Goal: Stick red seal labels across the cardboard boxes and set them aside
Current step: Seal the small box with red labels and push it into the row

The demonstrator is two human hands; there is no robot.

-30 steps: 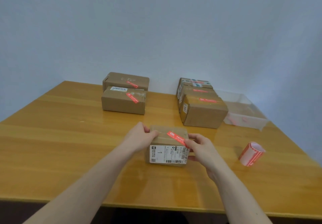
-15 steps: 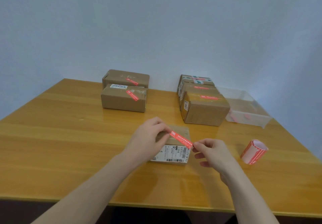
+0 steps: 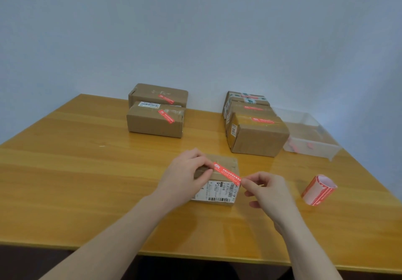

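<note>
A small cardboard box (image 3: 224, 166) with a white shipping label on its front lies on the wooden table (image 3: 87, 181) in front of me. A red seal label (image 3: 227, 173) stretches diagonally over its top and right edge. My left hand (image 3: 185, 175) pinches the label's upper left end over the box top. My right hand (image 3: 267, 190) pinches the lower right end, just off the box's right side. A roll of red labels (image 3: 318, 190) lies on its side to the right.
Two sealed boxes (image 3: 155, 122) sit at the back left. A stack of sealed boxes (image 3: 256, 136) stands at the back right. Beside that stack is a clear plastic tray (image 3: 313, 147) holding red scraps. The table's front edge runs just below my forearms.
My hands left the sides of the box and took the label's ends. The label is now held stretched, its right end off the box edge.
</note>
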